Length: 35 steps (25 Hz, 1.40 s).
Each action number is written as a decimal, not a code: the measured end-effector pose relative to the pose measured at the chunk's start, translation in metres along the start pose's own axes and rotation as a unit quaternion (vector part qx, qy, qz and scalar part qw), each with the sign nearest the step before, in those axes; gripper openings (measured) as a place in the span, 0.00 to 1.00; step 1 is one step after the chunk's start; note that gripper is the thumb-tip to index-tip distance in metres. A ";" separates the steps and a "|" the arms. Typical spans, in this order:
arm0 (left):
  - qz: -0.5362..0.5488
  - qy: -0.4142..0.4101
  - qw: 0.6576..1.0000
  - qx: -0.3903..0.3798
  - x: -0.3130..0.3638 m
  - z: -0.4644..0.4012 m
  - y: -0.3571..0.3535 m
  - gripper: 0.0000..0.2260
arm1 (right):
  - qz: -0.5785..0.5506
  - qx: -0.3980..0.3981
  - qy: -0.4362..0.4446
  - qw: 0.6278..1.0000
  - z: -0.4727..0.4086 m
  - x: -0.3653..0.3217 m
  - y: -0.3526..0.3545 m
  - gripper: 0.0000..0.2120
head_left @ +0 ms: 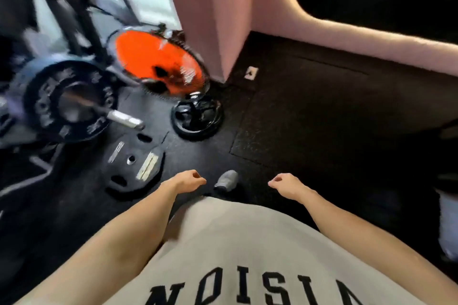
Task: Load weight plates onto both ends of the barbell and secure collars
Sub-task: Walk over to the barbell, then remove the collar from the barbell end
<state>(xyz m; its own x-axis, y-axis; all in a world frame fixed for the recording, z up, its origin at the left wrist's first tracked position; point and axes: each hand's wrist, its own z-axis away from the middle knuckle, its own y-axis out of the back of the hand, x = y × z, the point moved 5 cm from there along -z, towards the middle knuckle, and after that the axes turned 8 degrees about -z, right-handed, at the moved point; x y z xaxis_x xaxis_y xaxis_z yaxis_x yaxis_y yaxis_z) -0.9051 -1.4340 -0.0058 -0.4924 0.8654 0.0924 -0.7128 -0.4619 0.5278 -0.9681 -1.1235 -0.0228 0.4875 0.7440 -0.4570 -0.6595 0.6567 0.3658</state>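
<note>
The barbell's steel sleeve end point(125, 119) juts toward me at the left, with a black weight plate point(67, 100) loaded on it. On the floor below it lies another black plate point(133, 164), flat, with grip holes. Just right of that plate, my left hand point(188, 181) hangs with loosely curled fingers and holds nothing. At the same height further right, my right hand point(285, 184) is also loosely curled and empty. No collar is visible.
An orange floor fan point(156, 62) with a round black base point(197, 117) stands behind the plates. A pink pillar point(218, 20) rises at centre, a pink wall point(371, 39) to the right. My foot in a grey sock point(226, 179) stands on the black rubber floor point(322, 119).
</note>
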 end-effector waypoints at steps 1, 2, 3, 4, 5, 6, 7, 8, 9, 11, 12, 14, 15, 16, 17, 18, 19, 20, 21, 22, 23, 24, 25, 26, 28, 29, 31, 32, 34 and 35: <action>-0.040 -0.024 0.999 0.000 0.019 -0.021 0.021 0.18 | -0.041 0.020 -0.028 0.999 -0.003 0.008 0.007 0.13; -0.076 -0.049 0.996 0.001 0.039 -0.037 0.039 0.17 | -0.080 0.044 -0.053 0.994 -0.003 0.016 0.013 0.13; -0.110 -0.074 0.991 -0.003 0.059 -0.051 0.053 0.16 | -0.114 0.072 -0.076 0.988 0.001 0.024 0.019 0.14; -0.142 -0.105 0.984 -0.017 0.084 -0.063 0.067 0.14 | -0.155 0.100 -0.103 0.977 0.006 0.034 0.023 0.14; -0.171 -0.135 0.976 -0.028 0.111 -0.073 0.078 0.11 | -0.194 0.120 -0.130 0.965 0.012 0.043 0.024 0.14; -0.205 -0.164 0.964 -0.040 0.138 -0.080 0.087 0.09 | -0.232 0.136 -0.155 0.951 0.019 0.051 0.021 0.14; -0.236 -0.191 0.952 -0.050 0.165 -0.085 0.092 0.10 | -0.274 0.157 -0.180 0.932 0.025 0.059 0.016 0.14; -0.274 -0.215 0.936 -0.055 0.188 -0.091 0.093 0.13 | -0.320 0.179 -0.202 0.908 0.032 0.067 0.010 0.15; -0.316 -0.238 0.916 -0.058 0.209 -0.097 0.090 0.15 | -0.363 0.200 -0.222 0.883 0.039 0.074 0.001 0.16; -0.379 -0.276 0.880 -0.074 0.240 -0.103 0.081 0.15 | -0.420 0.228 -0.237 0.846 0.052 0.083 -0.020 0.16; -0.417 -0.296 0.855 -0.091 0.256 -0.100 0.072 0.16 | -0.449 0.242 -0.245 0.824 0.061 0.088 -0.032 0.16; -0.487 -0.322 0.803 -0.117 0.282 -0.092 0.050 0.18 | -0.498 0.262 -0.269 0.782 0.082 0.094 -0.060 0.16; -0.514 -0.337 0.779 -0.123 0.294 -0.086 0.038 0.19 | -0.519 0.270 -0.284 0.760 0.092 0.098 -0.074 0.16; -0.536 -0.352 0.757 -0.125 0.305 -0.079 0.024 0.19 | -0.542 0.282 -0.298 0.733 0.101 0.104 -0.089 0.16; -0.558 -0.364 0.736 -0.124 0.312 -0.073 0.010 0.19 | -0.561 0.293 -0.312 0.709 0.110 0.109 -0.103 0.16; -0.576 -0.371 0.717 -0.125 0.319 -0.068 -0.003 0.19 | -0.575 0.302 -0.320 0.690 0.118 0.112 -0.115 0.15; -0.591 -0.374 0.704 -0.126 0.324 -0.062 -0.015 0.19 | -0.584 0.309 -0.326 0.676 0.124 0.115 -0.126 0.14; -0.604 -0.381 0.689 -0.126 0.329 -0.053 -0.028 0.18 | -0.598 0.316 -0.333 0.657 0.130 0.120 -0.138 0.14; -0.613 -0.386 0.677 -0.126 0.334 -0.043 -0.040 0.18 | -0.611 0.319 -0.335 0.643 0.136 0.123 -0.148 0.15; -0.621 -0.391 0.667 -0.124 0.339 -0.036 -0.051 0.18 | -0.619 0.322 -0.336 0.633 0.141 0.127 -0.158 0.15; -0.627 -0.396 0.660 -0.121 0.343 -0.029 -0.062 0.18 | -0.623 0.324 -0.336 0.628 0.146 0.132 -0.164 0.15; -0.631 -0.401 0.653 -0.119 0.346 -0.022 -0.072 0.18 | -0.627 0.327 -0.334 0.624 0.150 0.137 -0.169 0.15; -0.634 -0.401 0.651 -0.116 0.349 -0.015 -0.080 0.17 | -0.628 0.328 -0.332 0.623 0.154 0.143 -0.173 0.15; -0.634 -0.402 0.650 -0.113 0.352 -0.008 -0.089 0.17 | -0.628 0.328 -0.328 0.625 0.158 0.151 -0.176 0.15; -0.625 -0.405 0.657 -0.117 0.357 0.005 -0.105 0.17 | -0.625 0.326 -0.324 0.631 0.167 0.166 -0.176 0.15; -0.614 -0.407 0.666 -0.121 0.359 0.015 -0.115 0.17 | -0.625 0.324 -0.322 0.633 0.172 0.176 -0.175 0.14; -0.582 -0.415 0.688 -0.129 0.373 0.036 -0.133 0.17 | -0.625 0.323 -0.318 0.635 0.182 0.200 -0.166 0.14; -0.570 -0.420 0.694 -0.130 0.383 0.044 -0.140 0.16 | -0.623 0.328 -0.318 0.635 0.187 0.211 -0.159 0.14; -0.560 -0.431 0.696 -0.130 0.414 0.065 -0.151 0.17 | -0.619 0.341 -0.318 0.632 0.200 0.234 -0.135 0.14; -0.554 -0.439 0.695 -0.131 0.433 0.076 -0.156 0.18 | -0.619 0.351 -0.314 0.628 0.209 0.245 -0.120 0.13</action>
<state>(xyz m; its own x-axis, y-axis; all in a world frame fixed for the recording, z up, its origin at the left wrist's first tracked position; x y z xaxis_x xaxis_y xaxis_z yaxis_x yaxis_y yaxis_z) -0.9687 -0.9726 0.0158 0.8434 0.4506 0.2926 -0.5356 0.6623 0.5240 -0.6505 -0.9947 -0.0093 0.6531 -0.6343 -0.4137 0.7556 0.5088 0.4126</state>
